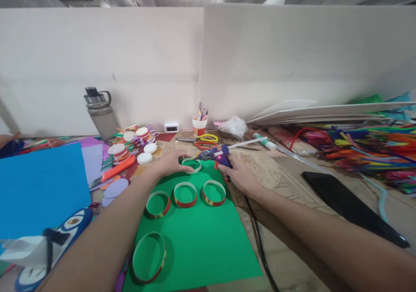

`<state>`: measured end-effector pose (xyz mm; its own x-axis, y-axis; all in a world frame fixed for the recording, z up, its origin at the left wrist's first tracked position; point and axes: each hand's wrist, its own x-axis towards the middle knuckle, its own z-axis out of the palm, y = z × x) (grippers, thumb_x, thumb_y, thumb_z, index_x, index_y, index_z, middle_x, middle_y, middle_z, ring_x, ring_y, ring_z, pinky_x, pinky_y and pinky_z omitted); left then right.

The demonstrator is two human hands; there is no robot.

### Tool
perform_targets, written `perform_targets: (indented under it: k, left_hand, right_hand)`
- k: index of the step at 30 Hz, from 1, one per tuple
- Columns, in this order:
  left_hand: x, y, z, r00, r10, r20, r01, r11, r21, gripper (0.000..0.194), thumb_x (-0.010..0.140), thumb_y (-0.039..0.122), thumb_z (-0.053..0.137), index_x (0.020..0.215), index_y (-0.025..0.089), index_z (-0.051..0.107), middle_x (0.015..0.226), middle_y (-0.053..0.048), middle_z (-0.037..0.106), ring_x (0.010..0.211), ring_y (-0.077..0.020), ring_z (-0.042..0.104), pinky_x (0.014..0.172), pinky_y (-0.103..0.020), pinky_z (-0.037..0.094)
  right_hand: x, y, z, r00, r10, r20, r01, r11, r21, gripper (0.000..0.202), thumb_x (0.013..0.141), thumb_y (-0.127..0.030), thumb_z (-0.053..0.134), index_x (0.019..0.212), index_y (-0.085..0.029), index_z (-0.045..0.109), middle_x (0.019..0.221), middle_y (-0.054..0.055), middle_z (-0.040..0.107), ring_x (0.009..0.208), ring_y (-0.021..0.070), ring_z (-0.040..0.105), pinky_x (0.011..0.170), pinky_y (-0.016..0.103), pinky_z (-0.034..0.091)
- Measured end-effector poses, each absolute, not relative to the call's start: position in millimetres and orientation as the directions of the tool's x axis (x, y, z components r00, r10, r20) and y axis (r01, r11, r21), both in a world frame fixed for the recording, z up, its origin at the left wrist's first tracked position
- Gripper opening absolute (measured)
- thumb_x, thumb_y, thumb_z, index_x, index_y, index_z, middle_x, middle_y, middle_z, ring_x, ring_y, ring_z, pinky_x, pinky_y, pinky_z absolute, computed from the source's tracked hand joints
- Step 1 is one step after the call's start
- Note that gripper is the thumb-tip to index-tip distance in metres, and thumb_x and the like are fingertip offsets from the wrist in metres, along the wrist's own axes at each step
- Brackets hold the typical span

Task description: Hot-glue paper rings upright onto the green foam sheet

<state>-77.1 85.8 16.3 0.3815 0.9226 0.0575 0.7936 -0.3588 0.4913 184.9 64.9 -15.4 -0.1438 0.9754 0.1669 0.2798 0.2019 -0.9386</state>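
Note:
My right hand (240, 175) is wrapped round the handle of a blue hot glue gun (212, 154), with a red light on its body and a white glue stick (247, 142) out of its back. The gun's nozzle points left, at the rim of a paper ring (191, 171). My left hand (172, 163) pinches that ring at its left side, near the far edge of a green sheet (208, 240). Several more rings stand nearer to me on the sheet, among them a red-banded ring (185, 204) and a larger ring (164, 261) at the front left.
Left lie a blue sheet (42, 183), an orange utility knife (118, 169) and a tissue pack (71, 227). Behind are a bottle (103, 118), scissors (208, 139) and a pen cup (199, 127). A phone (351, 209) and pipe cleaners (357, 149) lie right. A cord (258, 235) runs toward me.

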Motion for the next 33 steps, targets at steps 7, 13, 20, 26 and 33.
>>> perform_targets:
  k: [7, 13, 20, 26, 33]
  left_hand:
    - [-76.7, 87.0, 16.3, 0.379, 0.923, 0.063, 0.79, -0.359, 0.498, 0.066, 0.067, 0.063, 0.072, 0.119, 0.022, 0.069, 0.122, -0.007, 0.07, 0.114, -0.031, 0.062, 0.097, -0.041, 0.049]
    - [-77.0, 88.0, 15.4, 0.372, 0.926, 0.062, 0.787, -0.35, 0.508, 0.066, 0.067, 0.063, 0.073, 0.12, 0.023, 0.069, 0.124, -0.006, 0.069, 0.115, -0.0303, 0.061, 0.099, -0.041, 0.047]
    - [-76.8, 87.4, 16.2, 0.365, 0.93, 0.043, 0.81, -0.34, 0.478, 0.067, 0.068, 0.064, 0.072, 0.122, 0.025, 0.068, 0.126, -0.005, 0.068, 0.119, -0.0307, 0.059, 0.099, -0.039, 0.048]
    - [-76.6, 86.7, 16.5, 0.363, 0.93, 0.061, 0.803, -0.345, 0.486, 0.066, 0.067, 0.065, 0.072, 0.12, 0.025, 0.069, 0.126, -0.004, 0.068, 0.119, -0.031, 0.059, 0.098, -0.039, 0.049]
    - [-76.8, 87.3, 16.0, 0.371, 0.927, 0.06, 0.8, -0.351, 0.487, 0.065, 0.068, 0.063, 0.073, 0.121, 0.025, 0.069, 0.125, -0.004, 0.069, 0.118, -0.0307, 0.06, 0.098, -0.04, 0.049]
  right_hand:
    - [184.0, 62.7, -11.8, -0.158, 0.976, 0.149, 0.277, 0.188, -0.942, 0.017, 0.074, -0.032, 0.064, 0.085, -0.022, 0.056, 0.073, 0.001, 0.06, 0.063, 0.0172, 0.055, 0.053, 0.028, 0.044]
    - [183.8, 61.9, -11.7, -0.147, 0.977, 0.157, 0.297, 0.195, -0.935, 0.016, 0.077, -0.032, 0.064, 0.088, -0.023, 0.058, 0.067, 0.0, 0.057, 0.065, 0.0189, 0.056, 0.055, 0.029, 0.044]
    - [185.1, 62.9, -11.8, -0.137, 0.967, 0.216, 0.334, 0.251, -0.908, 0.011, 0.075, -0.029, 0.065, 0.083, -0.022, 0.06, 0.074, 0.003, 0.061, 0.075, 0.0223, 0.059, 0.063, 0.032, 0.047]
    - [185.3, 64.1, -12.8, -0.147, 0.969, 0.2, 0.346, 0.24, -0.907, 0.014, 0.075, -0.032, 0.064, 0.084, -0.022, 0.058, 0.072, 0.002, 0.059, 0.07, 0.0212, 0.057, 0.061, 0.032, 0.045]
    - [184.1, 62.8, -12.1, -0.149, 0.968, 0.202, 0.327, 0.241, -0.914, 0.014, 0.075, -0.033, 0.064, 0.084, -0.023, 0.058, 0.072, 0.002, 0.059, 0.072, 0.0211, 0.057, 0.063, 0.031, 0.045]
